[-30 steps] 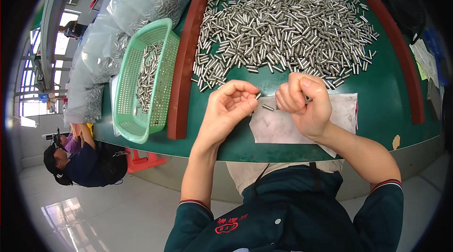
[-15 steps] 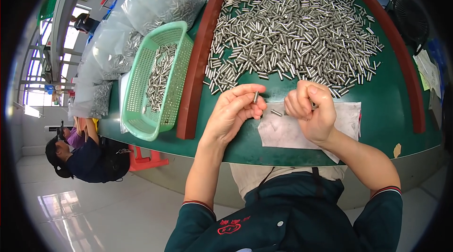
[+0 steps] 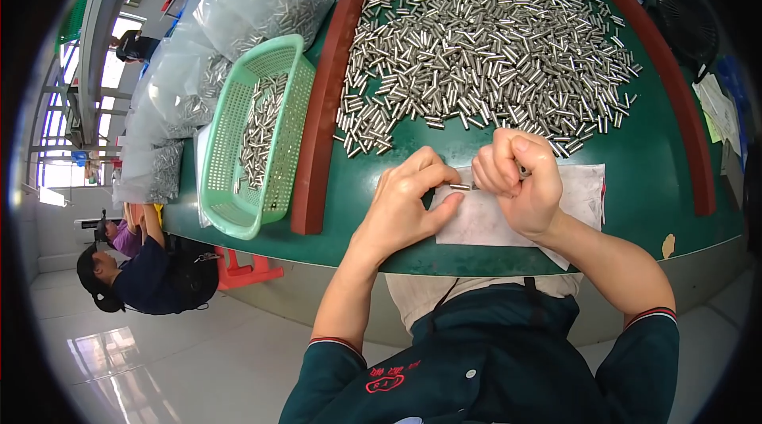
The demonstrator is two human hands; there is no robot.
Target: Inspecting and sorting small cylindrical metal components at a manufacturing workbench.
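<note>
My left hand [image 3: 409,203] is over the near part of the table, back up, its thumb and index finger curled round a short, shiny metal pin [image 3: 459,186]. This pin lies almost level at the left side of a smudged white cloth [image 3: 476,225]. Whether anything else is in the left palm is hidden. Just to the right, my right hand [image 3: 520,182] is closed in a fist above the cloth, and a small metal end, seemingly of another pin [image 3: 524,173], shows between its fingers. Beyond both hands spreads a large heap of such pins [image 3: 492,51].
Dark red rails [image 3: 317,146] border the heap on the green table [image 3: 635,186]. To the left stands a green perforated basket [image 3: 274,186] partly filled with pins, beside clear bags [image 3: 262,7] of pins. A black fan [image 3: 684,23] is at the far right. Two people [image 3: 147,269] sit at left.
My left hand has turned palm-down and come to the pin by the cloth; the upright pin it held is out of sight. My right fist has barely moved.
</note>
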